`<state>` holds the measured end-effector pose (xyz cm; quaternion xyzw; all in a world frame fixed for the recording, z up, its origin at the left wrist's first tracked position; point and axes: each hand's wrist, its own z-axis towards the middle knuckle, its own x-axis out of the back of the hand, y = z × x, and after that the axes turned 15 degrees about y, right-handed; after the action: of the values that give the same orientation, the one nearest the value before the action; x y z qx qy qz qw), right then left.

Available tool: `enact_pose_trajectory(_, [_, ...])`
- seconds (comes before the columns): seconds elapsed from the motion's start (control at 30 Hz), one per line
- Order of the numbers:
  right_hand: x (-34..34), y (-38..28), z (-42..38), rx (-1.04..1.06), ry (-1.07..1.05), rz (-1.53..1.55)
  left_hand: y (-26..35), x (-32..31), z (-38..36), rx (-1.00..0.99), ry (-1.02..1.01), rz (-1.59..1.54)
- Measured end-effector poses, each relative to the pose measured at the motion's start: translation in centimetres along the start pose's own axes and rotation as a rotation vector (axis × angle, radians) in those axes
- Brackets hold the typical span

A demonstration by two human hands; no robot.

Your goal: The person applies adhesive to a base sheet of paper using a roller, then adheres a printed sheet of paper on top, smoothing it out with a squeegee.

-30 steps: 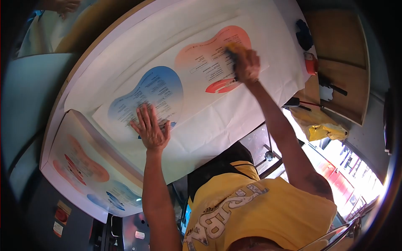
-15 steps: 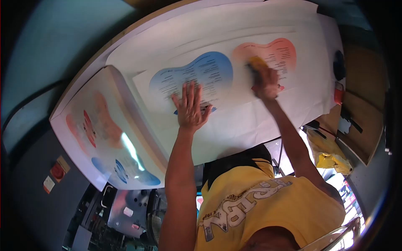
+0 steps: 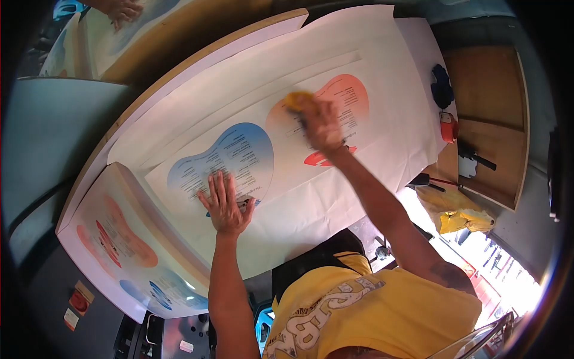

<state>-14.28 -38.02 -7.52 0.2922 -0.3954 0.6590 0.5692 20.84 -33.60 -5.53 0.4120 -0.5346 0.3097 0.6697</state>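
Note:
My left hand [image 3: 226,206] lies flat with fingers spread, across the lower part of a blue printed shape [image 3: 245,149] on a white sheet. My right hand [image 3: 324,128] grips a yellow-and-dark hand tool [image 3: 297,100], smeared by motion, over the upper left of an orange printed shape [image 3: 353,99]. Both prints carry small lines of text. Below the right wrist shows a red printed figure [image 3: 320,158]. The printed sheet rests on a larger white sheet [image 3: 388,96] covering the table.
At the left, a glossy panel [image 3: 134,197] bears similar orange and blue prints. A red tape roll [image 3: 448,127] and a dark cloth-like item [image 3: 441,87] sit at the table's right end. Beyond stand a wooden tray [image 3: 490,102] and a yellow bag [image 3: 463,218].
The camera view has shifted, moving the table left and down in the picture. My right hand has slid the tool toward the orange print's upper left edge. My left hand stays on the blue print.

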Motion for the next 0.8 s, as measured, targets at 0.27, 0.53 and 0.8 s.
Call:
enact_pose_trajectory(0.27, [0.8,18.3,3.5,-0.251,0.113,-0.267,0.1,0.2,0.2,-0.003,0.004,0.008])
enact_pose_trajectory(0.53, [-0.6,1.0,-1.7,-0.028,-0.017,-0.132,0.3,0.7,-0.4,-0.009,0.016,0.008])
enact_pose_trajectory(0.8, [0.4,14.5,5.9,-0.349,0.056,-0.294,0.3,-0.1,-0.1,-0.016,0.026,0.033])
